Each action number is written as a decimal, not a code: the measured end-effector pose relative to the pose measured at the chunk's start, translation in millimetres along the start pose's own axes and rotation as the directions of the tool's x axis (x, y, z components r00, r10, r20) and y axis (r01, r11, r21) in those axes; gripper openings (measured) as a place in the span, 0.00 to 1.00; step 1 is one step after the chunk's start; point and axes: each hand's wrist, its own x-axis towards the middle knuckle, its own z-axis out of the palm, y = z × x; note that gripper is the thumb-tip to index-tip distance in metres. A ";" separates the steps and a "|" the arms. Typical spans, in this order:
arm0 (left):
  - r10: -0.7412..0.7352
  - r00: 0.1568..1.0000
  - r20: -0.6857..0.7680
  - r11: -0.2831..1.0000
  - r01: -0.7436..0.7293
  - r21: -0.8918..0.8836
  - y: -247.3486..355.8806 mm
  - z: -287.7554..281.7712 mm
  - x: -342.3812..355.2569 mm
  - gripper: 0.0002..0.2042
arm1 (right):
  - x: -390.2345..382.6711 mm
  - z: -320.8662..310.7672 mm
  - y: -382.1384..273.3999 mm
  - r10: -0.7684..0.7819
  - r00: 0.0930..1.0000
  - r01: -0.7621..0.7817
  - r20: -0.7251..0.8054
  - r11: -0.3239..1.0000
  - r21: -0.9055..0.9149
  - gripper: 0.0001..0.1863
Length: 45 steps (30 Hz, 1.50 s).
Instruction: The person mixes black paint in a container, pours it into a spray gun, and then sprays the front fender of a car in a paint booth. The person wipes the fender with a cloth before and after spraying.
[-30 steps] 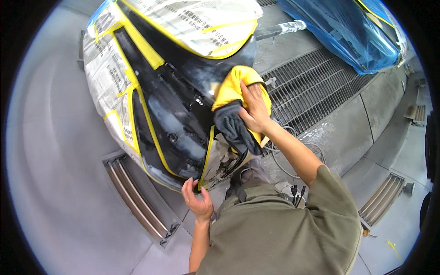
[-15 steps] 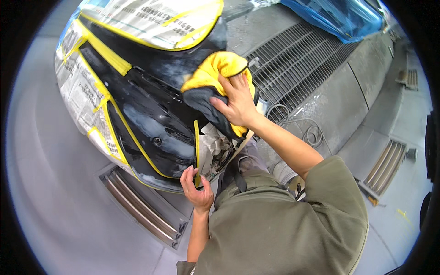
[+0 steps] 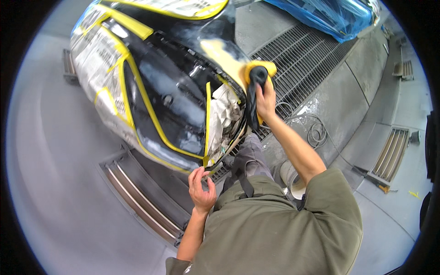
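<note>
My right hand point(image 3: 266, 101) grips a bunched yellow and black cloth point(image 3: 259, 75) against the side edge of a dark car body panel point(image 3: 174, 82). The cloth hides part of that edge and some of my fingers. My left hand point(image 3: 202, 190) is at the panel's near lower corner, fingers bent and apart from the thumb, with nothing visible in it. Its fingertips are close to the lower end of a strip of yellow masking tape point(image 3: 208, 123); whether they touch it I cannot tell. Crumpled masking paper point(image 3: 223, 110) fills the opening beside that strip.
Taped newspaper sheets point(image 3: 94, 59) cover the panel's left side. A floor grate point(image 3: 302, 50) runs along the right, with a coiled thin hose point(image 3: 316, 134) near it. Blue plastic sheeting point(image 3: 325, 18) wraps something at the back. A louvred vent point(image 3: 142, 199) lies at lower left.
My right hand and the cloth have moved right, off the panel's face to its edge, and the cloth is more bunched. My left hand's fingers have curled more. The view has shifted.
</note>
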 end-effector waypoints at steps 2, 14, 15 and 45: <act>-0.034 0.999 0.017 0.999 0.034 0.000 -3.1 -3.3 -16.8 0.25 | 52.3 7.9 -61.3 -0.166 0.983 0.177 0.084 0.974 -0.143 0.15; -0.173 0.953 -0.250 0.984 0.160 -0.073 -18.7 -27.5 -91.1 0.23 | -62.9 126.7 -229.0 -0.550 0.663 0.719 0.508 0.658 -0.224 0.30; -0.218 0.938 -0.271 0.976 0.206 -0.075 -20.9 -29.4 -98.9 0.23 | -90.2 118.7 -221.6 -0.516 0.661 0.703 0.545 0.680 -0.208 0.29; -0.310 0.906 -0.288 0.946 0.262 -0.193 -74.3 -8.2 -143.9 0.13 | -258.2 22.6 -160.1 -0.257 0.416 0.637 0.872 0.767 -0.077 0.45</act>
